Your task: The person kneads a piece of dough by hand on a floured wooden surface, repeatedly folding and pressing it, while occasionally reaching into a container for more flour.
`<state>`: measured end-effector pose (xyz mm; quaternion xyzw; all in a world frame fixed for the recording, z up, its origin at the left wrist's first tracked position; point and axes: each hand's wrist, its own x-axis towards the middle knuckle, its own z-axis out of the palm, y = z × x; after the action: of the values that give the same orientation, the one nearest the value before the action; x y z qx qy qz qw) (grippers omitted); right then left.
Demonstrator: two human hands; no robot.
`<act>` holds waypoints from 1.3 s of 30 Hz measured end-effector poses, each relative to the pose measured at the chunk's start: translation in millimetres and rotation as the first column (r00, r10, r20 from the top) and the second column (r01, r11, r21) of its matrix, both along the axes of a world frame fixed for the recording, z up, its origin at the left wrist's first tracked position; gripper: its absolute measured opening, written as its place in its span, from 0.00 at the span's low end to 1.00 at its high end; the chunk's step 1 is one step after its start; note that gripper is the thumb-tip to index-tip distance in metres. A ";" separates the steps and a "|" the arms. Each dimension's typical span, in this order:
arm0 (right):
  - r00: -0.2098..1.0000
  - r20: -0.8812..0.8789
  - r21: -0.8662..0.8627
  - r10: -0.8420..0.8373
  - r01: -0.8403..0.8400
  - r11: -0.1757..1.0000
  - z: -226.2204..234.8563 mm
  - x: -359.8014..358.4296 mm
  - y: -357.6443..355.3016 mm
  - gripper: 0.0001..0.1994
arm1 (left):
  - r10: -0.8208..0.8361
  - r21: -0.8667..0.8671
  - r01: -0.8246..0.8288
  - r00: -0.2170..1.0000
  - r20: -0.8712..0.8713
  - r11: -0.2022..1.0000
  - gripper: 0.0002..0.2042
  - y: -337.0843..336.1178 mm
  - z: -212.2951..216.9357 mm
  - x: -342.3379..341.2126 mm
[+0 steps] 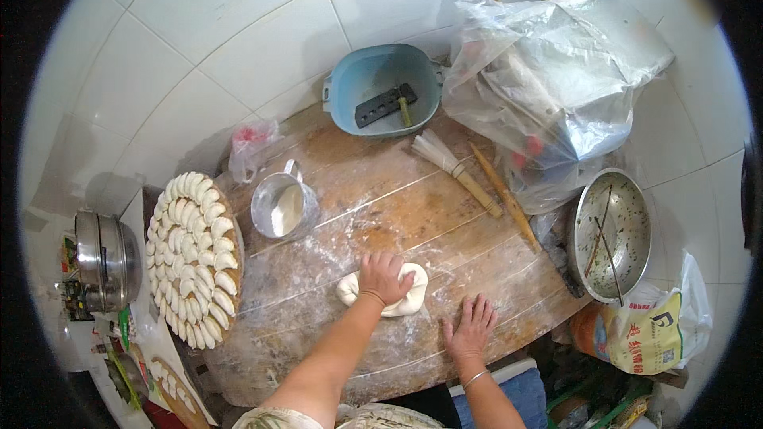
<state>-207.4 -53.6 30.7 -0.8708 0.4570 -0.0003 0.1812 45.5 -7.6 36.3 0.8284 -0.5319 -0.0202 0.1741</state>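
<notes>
A lump of white dough point(412, 295) lies on the floured wooden table point(350, 159), near its front middle. My left hand point(383, 276) presses down on the dough, its fingers curled over the far side; the palm hides part of the lump. To the right of the dough, my right hand point(470, 327) rests flat on the wood, fingers spread and nothing in it. A thin bracelet circles the right wrist.
Left stands a round tray point(241, 258) crowded with dumplings, beside a flour cup point(306, 210). Behind are a blue basin point(342, 83) and a brush point(465, 179). A rolling pin point(505, 199), a metal bowl point(636, 246) with chopsticks, and a plastic bag point(548, 71) occupy the right.
</notes>
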 end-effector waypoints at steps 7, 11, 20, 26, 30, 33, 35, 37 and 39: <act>0.999 0.051 -0.028 -0.012 0.014 1.000 10.1 4.3 -0.1 0.35 | 0.418 -0.014 -0.425 0.896 -0.149 0.905 0.15 -18.7 -15.0 9.1; 0.997 0.077 -0.113 0.014 -0.005 0.994 -5.3 -0.9 -6.8 0.34 | 0.733 0.143 -0.749 0.559 -0.387 0.646 0.22 26.9 -25.1 0.6; 0.997 0.072 -0.064 -0.013 0.017 0.998 2.6 3.0 -2.9 0.33 | 0.381 0.322 -0.355 0.924 -0.020 0.878 0.30 37.2 43.3 -20.4; 0.996 0.090 -0.059 -0.014 0.019 0.998 3.2 0.6 1.7 0.33 | 0.317 0.602 0.036 0.825 -0.468 0.797 0.26 43.8 71.4 20.9; 0.999 0.045 -0.074 -0.019 0.022 0.997 1.9 -2.8 -0.8 0.32 | 0.028 0.255 0.042 0.963 -0.267 0.966 0.17 105.4 83.9 16.4; 0.995 0.101 -0.126 -0.013 0.025 0.992 4.7 1.8 0.5 0.32 | 0.017 0.109 0.038 0.888 -0.460 0.993 0.15 133.8 71.6 7.3; 0.996 0.087 -0.103 -0.016 0.025 0.994 4.3 2.8 4.7 0.31 | 0.056 0.093 -0.009 0.852 -0.520 0.996 0.15 139.6 66.1 -2.9; 0.995 0.101 -0.093 -0.013 0.022 0.995 8.2 6.7 6.7 0.31 | 0.129 0.119 -0.075 0.818 -0.560 0.990 0.16 138.5 71.7 -12.5; 0.997 0.078 -0.088 -0.024 0.031 0.996 7.1 6.1 4.0 0.30 | 0.020 -0.021 -0.032 0.911 -0.412 0.999 0.21 142.8 69.4 -29.3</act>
<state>-201.3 -49.7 37.9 -0.8710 0.4613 -0.0569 0.1594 16.3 135.2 105.6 0.8102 -0.4726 -0.1847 0.2936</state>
